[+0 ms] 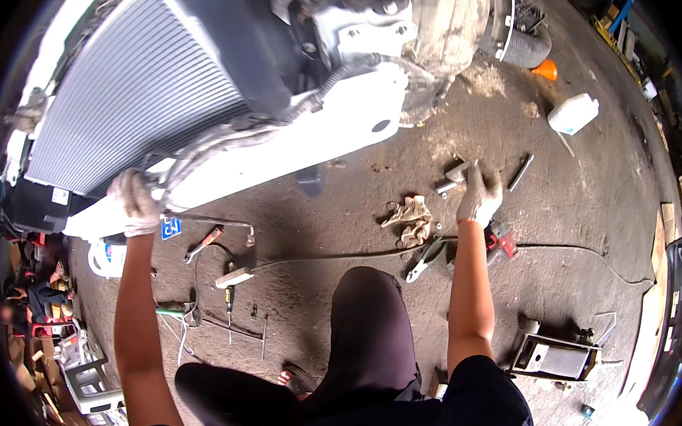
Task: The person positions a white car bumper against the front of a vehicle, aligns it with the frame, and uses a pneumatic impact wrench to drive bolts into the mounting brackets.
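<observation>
My left hand [133, 203], in a whitish glove, rests with fingers curled at the lower corner of a ribbed radiator [138, 83], against a long white body panel [282, 159] of a vehicle front. My right hand [480, 196], gloved too, reaches out low over the floor at right. Its fingers are bent at a small grey metal tool [456, 175], whose exact kind I cannot make out. A silver bar-like tool [521, 172] lies just right of that hand. Left of it is a crumpled beige glove [411, 220]. Below are a red and black power tool [501, 242] and pliers [427, 261].
A cable [330, 258] runs across the floor. At left lie an orange-handled tool [204, 245], a screwdriver [230, 304] and a wooden-looking block [234, 277]. A white jug [573, 114] and an orange funnel [546, 69] are far right; a metal floor jack [558, 359] stands near right.
</observation>
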The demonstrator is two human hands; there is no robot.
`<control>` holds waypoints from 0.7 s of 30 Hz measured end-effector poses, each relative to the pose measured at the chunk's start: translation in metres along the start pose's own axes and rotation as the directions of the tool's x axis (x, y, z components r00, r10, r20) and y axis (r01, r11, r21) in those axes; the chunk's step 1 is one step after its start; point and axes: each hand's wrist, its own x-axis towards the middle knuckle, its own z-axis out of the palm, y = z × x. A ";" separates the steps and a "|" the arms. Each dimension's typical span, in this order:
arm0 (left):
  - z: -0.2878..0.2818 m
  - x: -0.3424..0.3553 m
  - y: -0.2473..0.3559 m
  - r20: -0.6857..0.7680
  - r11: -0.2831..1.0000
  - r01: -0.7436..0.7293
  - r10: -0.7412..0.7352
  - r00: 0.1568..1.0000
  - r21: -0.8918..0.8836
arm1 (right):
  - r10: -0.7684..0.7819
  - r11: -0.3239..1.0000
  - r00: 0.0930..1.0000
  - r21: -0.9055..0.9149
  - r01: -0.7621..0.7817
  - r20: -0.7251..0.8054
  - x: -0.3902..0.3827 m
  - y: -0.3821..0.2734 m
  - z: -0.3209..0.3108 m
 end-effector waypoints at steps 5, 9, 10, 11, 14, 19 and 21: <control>-0.015 0.028 0.007 0.233 0.853 0.490 -0.447 0.864 -0.179 | -0.384 0.808 0.889 -0.375 0.454 0.247 -0.006 -0.181 0.152; -0.015 0.042 0.017 0.283 0.816 0.557 -0.503 0.816 -0.154 | -0.242 0.816 0.912 -0.439 0.376 0.332 0.017 -0.176 0.199; -0.015 0.041 0.017 0.280 0.817 0.559 -0.508 0.814 -0.142 | -0.261 0.822 0.914 -0.426 0.379 0.310 0.017 -0.173 0.204; -0.015 0.043 0.016 0.276 0.817 0.561 -0.513 0.813 -0.132 | -0.280 0.827 0.916 -0.412 0.382 0.287 0.018 -0.171 0.208; -0.021 0.047 0.015 0.316 0.822 0.556 -0.499 0.807 -0.120 | -0.329 0.781 0.907 -0.464 0.417 0.262 0.017 -0.168 0.215; -0.027 0.043 0.010 0.272 0.817 0.559 -0.510 0.816 -0.145 | -0.314 0.775 0.912 -0.483 0.407 0.263 0.000 -0.170 0.220; -0.027 0.041 0.007 0.257 0.818 0.556 -0.511 0.820 -0.148 | -0.295 0.758 0.920 -0.524 0.390 0.257 0.002 -0.168 0.220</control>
